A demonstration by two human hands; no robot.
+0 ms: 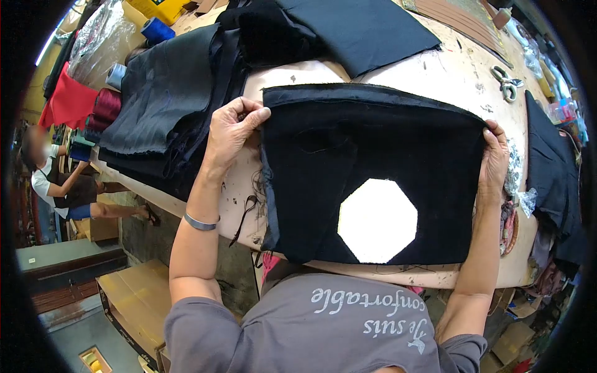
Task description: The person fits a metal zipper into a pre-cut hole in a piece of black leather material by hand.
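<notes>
A black fabric panel (311, 180) is spread between my two hands at the near edge of the table. My left hand (239, 127) pinches its far left corner between thumb and fingers. At the far right corner, my right hand (493, 152) grips the edge, with the fingertips curled over it. A white octagon (377, 221) shows on the lower right part of the panel. Along the left side and top edge, a second dark layer peeks out.
Stacked dark fabric (168, 93) lies at the left, with more black cloth (367, 31) at the back. Scissors (507, 83) rest on the table (429, 78) at the right. Thread spools (157, 31) stand at the far left. A person (59, 180) is beyond the left edge.
</notes>
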